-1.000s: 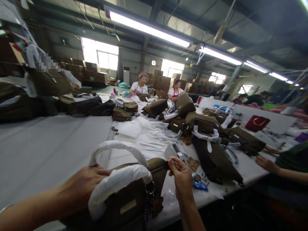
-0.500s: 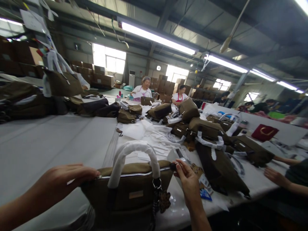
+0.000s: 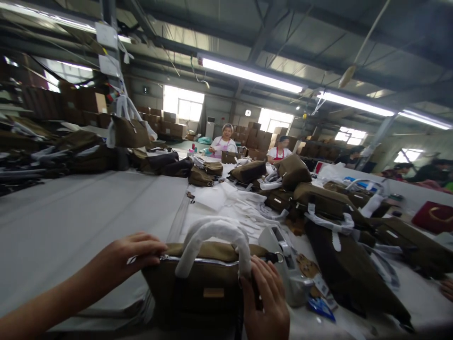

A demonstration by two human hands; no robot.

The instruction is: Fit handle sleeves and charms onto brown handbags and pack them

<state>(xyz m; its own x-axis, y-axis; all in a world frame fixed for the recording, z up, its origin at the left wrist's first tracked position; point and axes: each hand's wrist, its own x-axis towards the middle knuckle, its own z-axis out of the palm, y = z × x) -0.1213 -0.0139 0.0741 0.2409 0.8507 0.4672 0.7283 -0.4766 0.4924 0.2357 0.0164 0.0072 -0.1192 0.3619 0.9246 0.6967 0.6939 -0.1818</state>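
An olive and dark brown handbag (image 3: 191,288) stands upright in front of me. White wrapping covers its arched handles (image 3: 212,231), and a silver zipper (image 3: 212,261) runs closed along the top. My left hand (image 3: 136,255) pinches the bag's upper left corner at the zipper end. Curled fingers of my right hand (image 3: 265,297) press against the front by the right handle's foot. They cover the spot where a leopard-patterned charm hung, so what they grip is hidden. A small tan label (image 3: 213,293) is on the bag's front.
A grey tape dispenser (image 3: 283,255) stands right of the bag, near a blue packet (image 3: 321,308) and patterned brown pieces (image 3: 307,267). Several olive bags (image 3: 350,264) pile up on the right. White paper (image 3: 212,196) lies behind. Two people (image 3: 223,141) work across the table.
My right hand has left the bag's upper right corner and come down and inward to the handle's foot, over the charm. The left hand stays at its corner. The view has turned left.
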